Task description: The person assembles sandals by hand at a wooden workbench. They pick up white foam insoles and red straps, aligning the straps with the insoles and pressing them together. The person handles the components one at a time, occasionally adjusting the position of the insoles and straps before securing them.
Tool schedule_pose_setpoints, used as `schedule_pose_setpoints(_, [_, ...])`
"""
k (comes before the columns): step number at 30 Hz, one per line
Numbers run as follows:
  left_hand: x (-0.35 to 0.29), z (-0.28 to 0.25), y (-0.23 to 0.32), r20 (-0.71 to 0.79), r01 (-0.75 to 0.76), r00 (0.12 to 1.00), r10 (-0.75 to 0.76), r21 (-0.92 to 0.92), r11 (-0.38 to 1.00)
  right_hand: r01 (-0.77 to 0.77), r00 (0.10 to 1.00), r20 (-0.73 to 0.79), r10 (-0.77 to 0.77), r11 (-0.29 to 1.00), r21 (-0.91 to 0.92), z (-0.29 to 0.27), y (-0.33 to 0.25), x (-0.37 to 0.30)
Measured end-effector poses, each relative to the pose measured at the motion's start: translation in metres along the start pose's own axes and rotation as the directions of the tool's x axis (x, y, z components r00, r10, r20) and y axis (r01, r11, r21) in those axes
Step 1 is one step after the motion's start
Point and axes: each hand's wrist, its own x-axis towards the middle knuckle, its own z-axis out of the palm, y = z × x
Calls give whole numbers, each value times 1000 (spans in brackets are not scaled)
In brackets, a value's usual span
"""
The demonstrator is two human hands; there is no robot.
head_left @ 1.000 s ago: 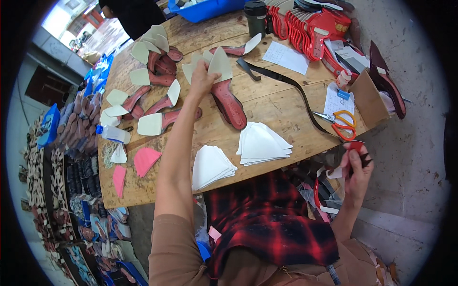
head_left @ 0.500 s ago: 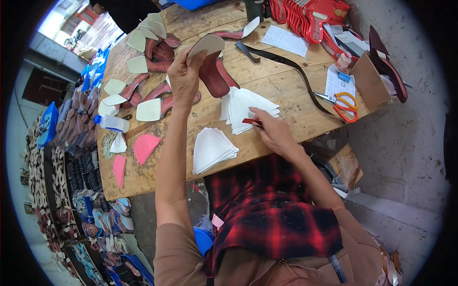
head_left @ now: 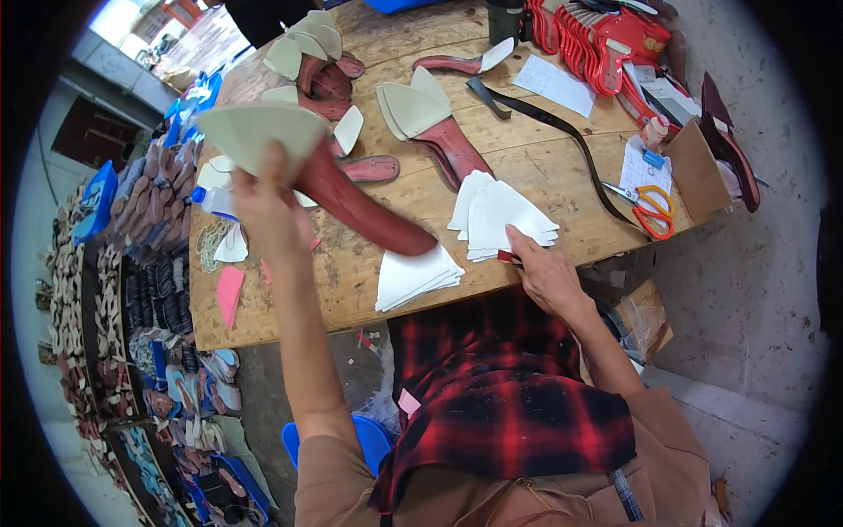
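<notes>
My left hand (head_left: pixel 274 211) is raised over the left part of the table, closed round the pale toe end of a dark red shoe insole (head_left: pixel 362 209). The insole's heel end, smeared by motion, points right, above a stack of white fan-shaped pieces (head_left: pixel 420 283). At the near edge of another white stack (head_left: pixel 507 215), my right hand (head_left: pixel 551 279) rests with its index finger on the sheets. A small dark red piece (head_left: pixel 507 256) sticks out from its curled fingers; its kind is not clear. Beyond that stack lie overlapping insoles (head_left: pixel 450 145) with cream toe pieces.
More insoles (head_left: pixel 327 81) lie at the back left. Pink pieces (head_left: pixel 230 294) and a white bottle (head_left: pixel 215 202) are on the left. To the right are a black strap (head_left: pixel 562 127), orange-handled scissors (head_left: pixel 652 215), a cardboard box (head_left: pixel 698 171) and red shoe-shaped templates (head_left: pixel 606 61).
My left hand has swung left and down with the insole, away from the insoles near the middle. My right hand stays by the white stack. The whole view has shifted slightly.
</notes>
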Motion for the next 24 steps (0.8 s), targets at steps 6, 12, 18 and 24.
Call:
schedule_pose_setpoints(6, [-139, 14, -61, 121, 539, 842, -525, -181, 823, -125, 980, -75, 186, 860, 495, -20, -6, 6])
schedule_pose_setpoints(12, [-185, 46, -69, 156, 692, 714, -682, -308, 653, -161, 932, 151, 330, 3, 987, -28, -44, 10])
schedule_pose_setpoints(18, [-188, 49, -68, 152, 681, 726, -671, -294, 670, -167, 906, 281, 317, -341, 925, -12, -45, 8])
schedule_pose_setpoints(24, [-190, 56, -65, 142, 651, 758, -637, -218, 727, -120, 899, 250, 361, -344, 931, -10, -47, 5])
